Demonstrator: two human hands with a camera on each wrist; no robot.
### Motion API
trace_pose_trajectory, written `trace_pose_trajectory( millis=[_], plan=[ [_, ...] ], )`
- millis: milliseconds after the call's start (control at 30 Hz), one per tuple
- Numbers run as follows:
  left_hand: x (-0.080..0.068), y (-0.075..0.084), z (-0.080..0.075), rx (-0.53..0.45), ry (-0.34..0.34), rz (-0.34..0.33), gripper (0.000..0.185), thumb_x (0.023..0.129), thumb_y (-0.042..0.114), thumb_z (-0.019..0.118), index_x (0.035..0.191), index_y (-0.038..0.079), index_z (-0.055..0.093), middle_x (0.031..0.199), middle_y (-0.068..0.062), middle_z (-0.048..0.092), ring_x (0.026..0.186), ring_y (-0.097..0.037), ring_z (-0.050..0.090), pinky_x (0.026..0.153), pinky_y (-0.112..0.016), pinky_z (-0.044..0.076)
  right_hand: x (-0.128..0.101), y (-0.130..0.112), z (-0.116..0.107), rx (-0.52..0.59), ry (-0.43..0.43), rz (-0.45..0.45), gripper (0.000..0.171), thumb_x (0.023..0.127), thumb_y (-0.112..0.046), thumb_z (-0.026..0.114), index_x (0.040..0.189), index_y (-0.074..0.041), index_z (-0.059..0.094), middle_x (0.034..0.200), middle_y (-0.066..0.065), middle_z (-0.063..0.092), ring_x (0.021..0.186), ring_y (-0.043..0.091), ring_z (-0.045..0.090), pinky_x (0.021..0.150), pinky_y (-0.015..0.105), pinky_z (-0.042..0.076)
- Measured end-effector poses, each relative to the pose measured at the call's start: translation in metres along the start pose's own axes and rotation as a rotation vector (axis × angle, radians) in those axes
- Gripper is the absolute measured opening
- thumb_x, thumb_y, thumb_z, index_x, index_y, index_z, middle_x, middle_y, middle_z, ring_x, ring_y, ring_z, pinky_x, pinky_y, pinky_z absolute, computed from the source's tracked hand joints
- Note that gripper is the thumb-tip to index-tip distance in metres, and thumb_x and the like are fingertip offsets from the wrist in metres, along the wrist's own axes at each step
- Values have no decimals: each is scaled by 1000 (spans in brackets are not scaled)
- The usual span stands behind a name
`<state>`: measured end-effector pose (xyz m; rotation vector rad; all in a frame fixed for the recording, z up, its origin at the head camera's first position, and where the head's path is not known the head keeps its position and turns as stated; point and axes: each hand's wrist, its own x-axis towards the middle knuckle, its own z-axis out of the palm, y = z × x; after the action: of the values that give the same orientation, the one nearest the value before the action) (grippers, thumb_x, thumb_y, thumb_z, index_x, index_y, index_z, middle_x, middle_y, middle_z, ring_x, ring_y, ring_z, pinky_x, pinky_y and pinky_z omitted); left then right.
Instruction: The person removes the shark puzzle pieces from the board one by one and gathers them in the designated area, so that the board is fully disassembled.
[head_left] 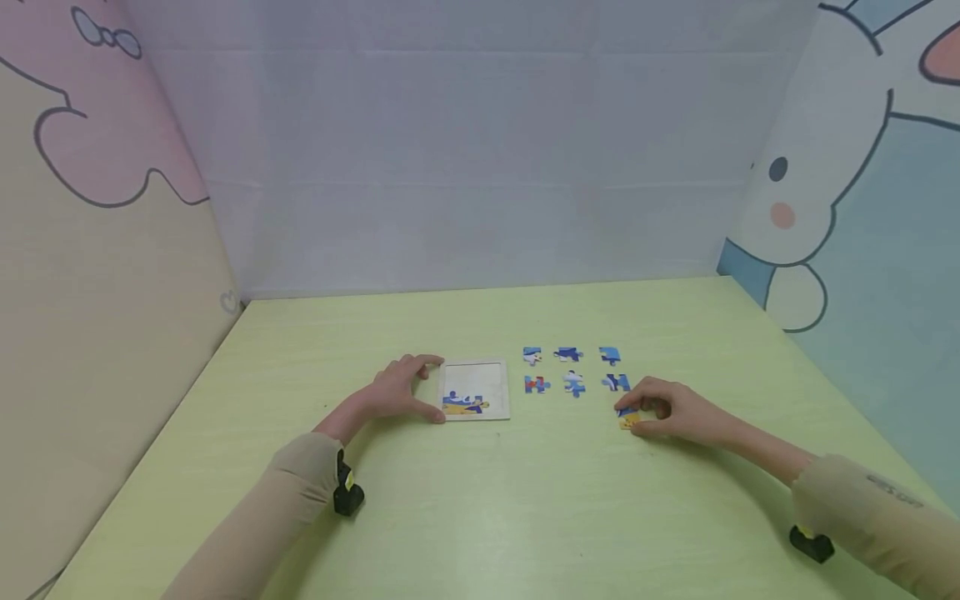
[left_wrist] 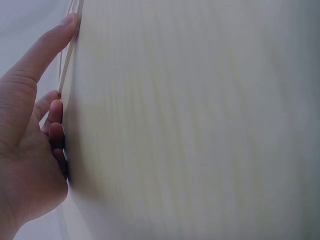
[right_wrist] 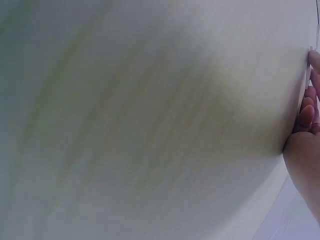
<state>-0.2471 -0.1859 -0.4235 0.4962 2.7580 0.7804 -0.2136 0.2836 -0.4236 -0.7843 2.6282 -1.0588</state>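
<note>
A square white puzzle frame [head_left: 504,392] lies flat on the table, with joined puzzle pieces [head_left: 463,404] along the lower left of its inside. My left hand [head_left: 397,389] holds the frame at its left side, thumb at the near corner and index finger at the far one. In the left wrist view the left thumb [left_wrist: 42,52] lies along the frame's edge. At the right, my right hand [head_left: 678,412] pinches a yellow and blue puzzle piece [head_left: 627,419] between thumb and fingers, close over the table. In the right wrist view only part of that hand [right_wrist: 305,145] shows.
Several loose blue, white and red puzzle pieces [head_left: 574,383] lie in two rows between the frame and my right hand. The pale green table [head_left: 480,508] meets a whitish cloth wall [head_left: 480,167] at the back. Printed cartoon panels [head_left: 885,250] stand at both sides.
</note>
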Motion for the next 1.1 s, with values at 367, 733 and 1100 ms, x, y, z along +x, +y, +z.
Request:
trace_pose_trajectory(
  millis=[367, 733, 1100],
  plan=[
    [1, -2, 0, 5, 4, 4, 99, 66, 50, 87, 149, 22, 40, 125, -7, 54, 111, -25, 47, 96, -45, 37, 1, 1, 1, -48, 20, 3, 41, 83, -28, 80, 121, -19, 68, 99, -2, 56, 79, 10, 46, 65, 22, 39],
    [1, -3, 1, 2, 11, 10, 99, 66, 50, 88, 149, 23, 40, 124, -7, 54, 111, -25, 46, 97, -46, 36, 11, -21, -16, -86, -13, 19, 49, 81, -30, 82, 124, -17, 64, 106, 2, 62, 88, 13, 53, 71, 21, 45],
    [6, -8, 5, 10, 19, 17, 100, 65, 51, 88, 149, 24, 41, 123, -6, 54, 111, -23, 47, 96, -44, 37, 57, -64, -16, -77, -38, -66, 48, 86, -23, 77, 130, -11, 61, 116, 13, 63, 87, 24, 55, 71, 23, 46]
  ],
)
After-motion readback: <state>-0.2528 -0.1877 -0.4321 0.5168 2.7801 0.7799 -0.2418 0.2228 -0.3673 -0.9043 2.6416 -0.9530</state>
